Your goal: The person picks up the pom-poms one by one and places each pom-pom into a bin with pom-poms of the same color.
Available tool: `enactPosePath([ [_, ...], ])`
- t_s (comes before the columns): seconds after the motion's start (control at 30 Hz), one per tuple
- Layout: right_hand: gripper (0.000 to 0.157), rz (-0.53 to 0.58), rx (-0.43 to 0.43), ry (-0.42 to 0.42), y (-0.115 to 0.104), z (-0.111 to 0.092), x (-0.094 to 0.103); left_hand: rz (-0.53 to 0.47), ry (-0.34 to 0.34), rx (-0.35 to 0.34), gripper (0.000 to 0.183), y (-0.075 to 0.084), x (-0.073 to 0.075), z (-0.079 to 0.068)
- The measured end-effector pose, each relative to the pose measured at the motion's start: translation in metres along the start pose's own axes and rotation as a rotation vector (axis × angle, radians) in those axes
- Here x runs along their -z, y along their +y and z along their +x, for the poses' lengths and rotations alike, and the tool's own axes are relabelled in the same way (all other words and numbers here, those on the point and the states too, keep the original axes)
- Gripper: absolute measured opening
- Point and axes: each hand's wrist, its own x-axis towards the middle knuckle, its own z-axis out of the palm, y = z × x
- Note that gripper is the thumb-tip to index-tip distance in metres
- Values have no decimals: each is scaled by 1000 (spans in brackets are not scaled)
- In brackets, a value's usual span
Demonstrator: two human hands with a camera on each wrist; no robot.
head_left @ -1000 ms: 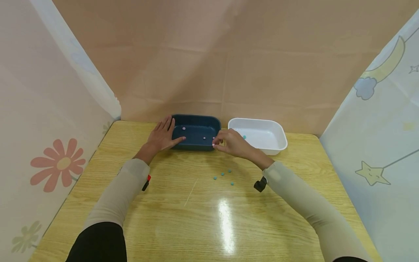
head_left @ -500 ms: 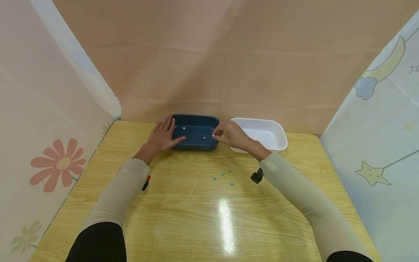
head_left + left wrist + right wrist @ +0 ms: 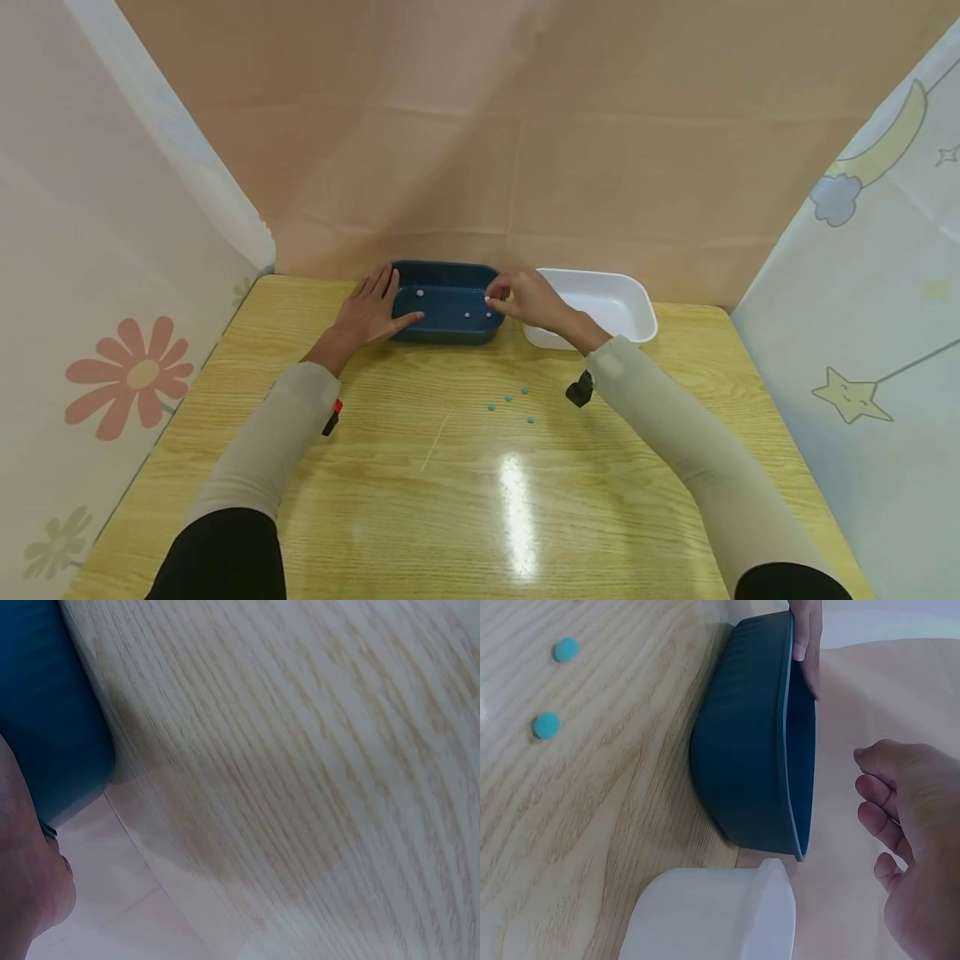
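My left hand (image 3: 369, 307) rests on the left end of a dark blue tray (image 3: 446, 337), fingers straight and spread, thumb over the front rim. In the right wrist view, some of its fingers (image 3: 801, 637) lie over the far rim. Above the tray's right end, my right hand (image 3: 528, 298) pinches a small pink ball (image 3: 487, 298) between thumb and fingertips; the right wrist view hides the ball behind the fingers. Inside the tray lie a pink ball (image 3: 420, 292) at the left, another pink ball (image 3: 467, 315) and a third pink ball (image 3: 488, 315) nearer the right.
A white tray (image 3: 647, 321) stands right of the blue one, partly behind my right hand and wrist. Several small teal discs (image 3: 508, 397) lie on the wooden table (image 3: 420, 517) in front. A brown paper backdrop (image 3: 420, 167) rises behind, with printed panels at both sides.
My right hand has moved away from me, from the blue tray's front right corner to above its right end, with the pink ball. My left hand has stayed on the tray.
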Motion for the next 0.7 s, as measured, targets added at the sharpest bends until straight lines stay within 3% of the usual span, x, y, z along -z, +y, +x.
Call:
enactPosePath([
  [0.37,16,-15,-119,-15,11,14,-1,0,0,-3,104,2,2,0],
  [0.7,14,-21,-166,-8,20,20,-7,7,-4,7,106,1,1,1],
])
